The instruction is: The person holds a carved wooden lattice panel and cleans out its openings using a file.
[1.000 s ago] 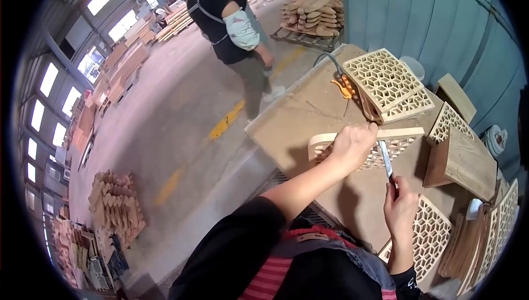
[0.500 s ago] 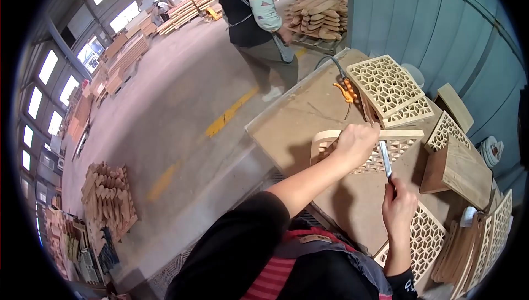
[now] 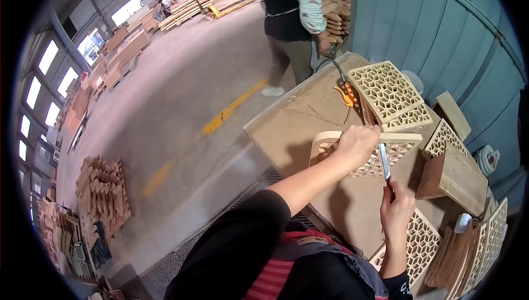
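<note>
A pale wooden lattice panel (image 3: pixel 405 138) stands on edge on the workbench, its thick rounded frame uppermost. My left hand (image 3: pixel 357 145) is closed over that top edge, near the middle. In my right hand (image 3: pixel 398 212) is a flat metal file (image 3: pixel 384 159), gripped by its dark handle. The file's blade lies against the panel's near side, its tip close to my left fingers. Beneath my right forearm a second lattice panel (image 3: pixel 423 242) lies flat, partly covered by the arm.
Behind my hands lie stacked lattice panels (image 3: pixel 386 90) and an orange air blow gun (image 3: pixel 347 97) with its hose. A wooden box (image 3: pixel 457 176) and upright panels (image 3: pixel 493 245) stand on the right. Beyond the bench (image 3: pixel 286 118) a person (image 3: pixel 289 19) stands on the floor.
The person beyond the bench has moved right, nearer the blue wall. My view has shifted slightly. My hands keep nearly the same hold on the panel and the file.
</note>
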A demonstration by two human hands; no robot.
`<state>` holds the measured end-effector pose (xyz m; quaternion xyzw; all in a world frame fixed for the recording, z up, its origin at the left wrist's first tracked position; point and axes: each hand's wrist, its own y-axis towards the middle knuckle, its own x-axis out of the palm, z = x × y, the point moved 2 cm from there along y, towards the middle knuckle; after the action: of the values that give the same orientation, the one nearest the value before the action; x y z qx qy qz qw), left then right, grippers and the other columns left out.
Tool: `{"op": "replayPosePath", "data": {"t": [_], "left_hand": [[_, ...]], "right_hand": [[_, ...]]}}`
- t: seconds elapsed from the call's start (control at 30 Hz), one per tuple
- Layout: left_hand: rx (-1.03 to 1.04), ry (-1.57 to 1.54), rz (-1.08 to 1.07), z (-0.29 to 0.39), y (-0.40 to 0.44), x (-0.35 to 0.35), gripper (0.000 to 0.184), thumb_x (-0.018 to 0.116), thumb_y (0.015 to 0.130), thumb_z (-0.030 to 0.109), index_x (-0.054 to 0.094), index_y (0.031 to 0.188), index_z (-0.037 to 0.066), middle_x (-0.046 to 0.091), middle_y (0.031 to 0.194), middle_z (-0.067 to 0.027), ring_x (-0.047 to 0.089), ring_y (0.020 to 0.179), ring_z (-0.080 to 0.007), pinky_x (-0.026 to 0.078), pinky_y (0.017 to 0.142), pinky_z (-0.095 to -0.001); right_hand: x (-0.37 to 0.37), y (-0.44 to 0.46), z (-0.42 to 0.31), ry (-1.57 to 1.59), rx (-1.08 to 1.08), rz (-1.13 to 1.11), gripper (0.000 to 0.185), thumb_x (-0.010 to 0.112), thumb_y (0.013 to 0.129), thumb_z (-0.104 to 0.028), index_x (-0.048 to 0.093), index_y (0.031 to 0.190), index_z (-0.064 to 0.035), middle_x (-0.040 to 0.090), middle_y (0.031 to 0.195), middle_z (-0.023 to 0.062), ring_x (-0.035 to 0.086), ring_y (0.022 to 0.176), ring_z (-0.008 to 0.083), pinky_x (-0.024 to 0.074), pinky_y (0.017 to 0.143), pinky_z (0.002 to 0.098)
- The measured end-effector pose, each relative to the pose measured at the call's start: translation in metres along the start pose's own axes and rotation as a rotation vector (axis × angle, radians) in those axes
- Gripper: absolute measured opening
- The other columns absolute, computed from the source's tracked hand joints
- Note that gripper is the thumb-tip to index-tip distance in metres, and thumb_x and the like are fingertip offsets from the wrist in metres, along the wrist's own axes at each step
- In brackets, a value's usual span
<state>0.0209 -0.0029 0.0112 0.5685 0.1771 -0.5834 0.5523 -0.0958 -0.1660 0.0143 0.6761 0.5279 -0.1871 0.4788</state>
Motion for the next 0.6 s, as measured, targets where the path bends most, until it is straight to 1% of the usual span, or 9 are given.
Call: {"op": "replayPosePath", "data": {"t": [0.03, 0.07, 0.17, 0.23, 0.37, 0.43, 0.5, 0.53, 0.6], "left_hand": [[-0.012, 0.008, -0.014, 0.001, 0.0, 0.001, 0.019, 0.066, 0.073, 0.008, 0.057, 0.089, 0.001, 0.066, 0.074, -0.0167, 0.067, 0.071, -0.0339, 0.054, 0.063, -0.043], [0.01, -0.003, 0.064, 0.0, -0.001, 0.003, 0.018, 0.064, 0.074, 0.007, 0.058, 0.089, 0.001, 0.065, 0.073, -0.0166, 0.067, 0.07, -0.0335, 0.054, 0.063, -0.043], [0.007, 0.043, 0.049, 0.003, -0.003, 0.007, 0.018, 0.064, 0.074, 0.008, 0.058, 0.09, 0.001, 0.066, 0.072, -0.0166, 0.068, 0.07, -0.0334, 0.053, 0.063, -0.0433], [-0.002, 0.038, 0.022, 0.003, 0.001, -0.005, 0.015, 0.062, 0.072, 0.004, 0.059, 0.086, -0.001, 0.066, 0.07, -0.0164, 0.068, 0.069, -0.0318, 0.053, 0.059, -0.0421], [0.026, 0.032, 0.009, -0.002, 0.004, -0.003, 0.015, 0.062, 0.068, 0.0, 0.06, 0.084, -0.001, 0.066, 0.067, -0.0164, 0.069, 0.069, -0.0317, 0.053, 0.059, -0.0422], [0.017, 0.015, 0.013, -0.003, 0.005, -0.005, 0.015, 0.06, 0.069, -0.002, 0.061, 0.084, -0.001, 0.066, 0.068, -0.0163, 0.069, 0.069, -0.0318, 0.054, 0.059, -0.0421], [0.012, 0.001, -0.004, -0.003, 0.007, -0.004, 0.015, 0.059, 0.07, -0.002, 0.061, 0.085, -0.001, 0.066, 0.069, -0.0164, 0.069, 0.069, -0.0319, 0.054, 0.06, -0.0422], [0.005, 0.021, 0.014, -0.002, 0.005, -0.003, 0.014, 0.058, 0.072, -0.001, 0.061, 0.085, 0.0, 0.067, 0.071, -0.0159, 0.069, 0.068, -0.0312, 0.053, 0.058, -0.0419], [0.036, 0.048, 0.055, -0.002, 0.002, 0.004, 0.013, 0.059, 0.073, 0.0, 0.061, 0.085, -0.001, 0.067, 0.072, -0.0159, 0.069, 0.068, -0.0307, 0.054, 0.058, -0.0412]], "right_hand": [[0.002, -0.003, 0.003, -0.012, -0.009, 0.017, 0.018, 0.064, 0.086, -0.011, 0.071, 0.102, -0.0087, 0.06, 0.06, 0.0215, 0.062, 0.053, 0.039, 0.0488, 0.052, 0.049], [0.01, -0.002, 0.007, -0.079, -0.015, 0.021, 0.019, 0.064, 0.086, -0.012, 0.07, 0.104, -0.0096, 0.06, 0.059, 0.0211, 0.061, 0.053, 0.0389, 0.0487, 0.052, 0.0489], [0.037, 0.011, 0.016, -0.228, -0.034, 0.039, 0.022, 0.064, 0.087, -0.014, 0.069, 0.109, -0.0121, 0.059, 0.057, 0.02, 0.061, 0.052, 0.0386, 0.0483, 0.05, 0.0489], [0.045, 0.028, 0.014, -0.265, -0.067, 0.059, 0.024, 0.063, 0.088, -0.016, 0.067, 0.112, -0.0136, 0.059, 0.056, 0.0195, 0.061, 0.052, 0.0386, 0.0481, 0.05, 0.0489], [0.023, 0.029, 0.008, -0.049, -0.034, 0.013, 0.017, 0.064, 0.087, -0.011, 0.069, 0.102, -0.0079, 0.061, 0.062, 0.0219, 0.062, 0.056, 0.0411, 0.0482, 0.053, 0.0505], [0.001, 0.016, -0.003, 0.147, 0.043, -0.034, 0.016, 0.065, 0.084, -0.002, 0.069, 0.099, 0.0, 0.062, 0.067, 0.0249, 0.064, 0.061, 0.0407, 0.0499, 0.057, 0.0472], [-0.006, 0.005, -0.007, 0.086, 0.101, -0.045, 0.017, 0.064, 0.083, 0.0, 0.069, 0.099, 0.0017, 0.062, 0.068, 0.0254, 0.065, 0.061, 0.0401, 0.0506, 0.057, 0.0455], [0.001, 0.001, 0.001, 0.036, 0.022, -0.003, 0.018, 0.065, 0.085, -0.005, 0.07, 0.101, -0.0029, 0.062, 0.065, 0.0229, 0.064, 0.058, 0.0391, 0.0499, 0.055, 0.0456], [0.021, 0.007, 0.008, -0.108, 0.026, 0.015, 0.019, 0.066, 0.086, -0.01, 0.07, 0.104, -0.0064, 0.062, 0.063, 0.0209, 0.063, 0.056, 0.0386, 0.0492, 0.053, 0.0461]]}}
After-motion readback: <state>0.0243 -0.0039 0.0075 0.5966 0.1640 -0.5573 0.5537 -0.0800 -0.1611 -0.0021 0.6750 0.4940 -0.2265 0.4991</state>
